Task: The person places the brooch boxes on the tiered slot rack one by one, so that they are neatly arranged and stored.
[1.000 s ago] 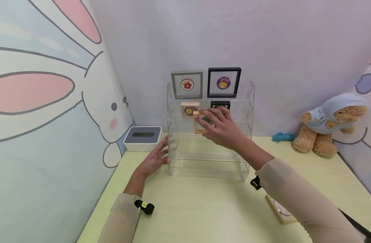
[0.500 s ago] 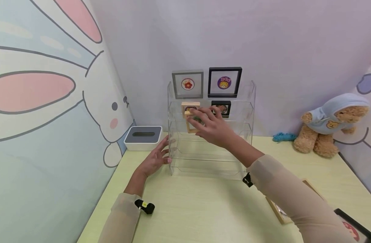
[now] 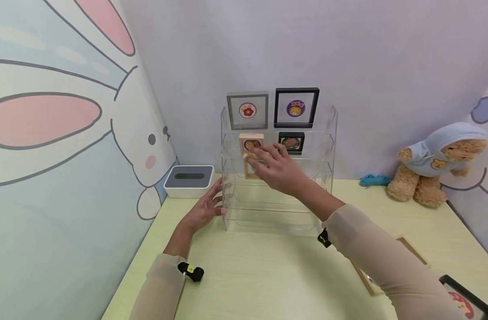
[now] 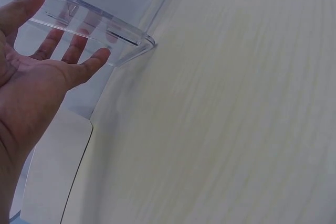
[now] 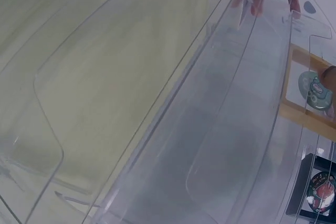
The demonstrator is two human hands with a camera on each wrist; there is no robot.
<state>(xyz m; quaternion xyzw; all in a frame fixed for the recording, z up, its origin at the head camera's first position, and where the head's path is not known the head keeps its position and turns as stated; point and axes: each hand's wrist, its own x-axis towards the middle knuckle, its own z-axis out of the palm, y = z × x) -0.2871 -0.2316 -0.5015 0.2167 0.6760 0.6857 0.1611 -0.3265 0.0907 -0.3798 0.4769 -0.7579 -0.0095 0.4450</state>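
Observation:
My right hand [image 3: 282, 172] pinches a small light-wood picture frame [image 3: 250, 172] at the left of a middle tier of the clear acrylic rack [image 3: 278, 211]. In the right wrist view this wooden frame [image 5: 300, 117] shows a green round badge, with a fingertip over it. My left hand [image 3: 203, 211] rests against the rack's left side, fingers spread. The left wrist view has the hand [image 4: 37, 87] at the clear panel [image 4: 118, 35], some fingers seen through it. One tier above stand another small wooden frame [image 3: 251, 138] and a small black frame [image 3: 291, 143].
A grey frame [image 3: 248, 111] and a large black frame [image 3: 296, 108] stand on the top tier. Left is a tissue box [image 3: 190, 181]. Right are a teddy bear [image 3: 436, 164], a blue item [image 3: 374, 180], a wooden frame [image 3: 366, 280] and a black frame [image 3: 468, 300] lying flat.
My right hand has moved left and slightly down with the small wooden frame, uncovering the small black frame above. The left hand stays at the rack's side.

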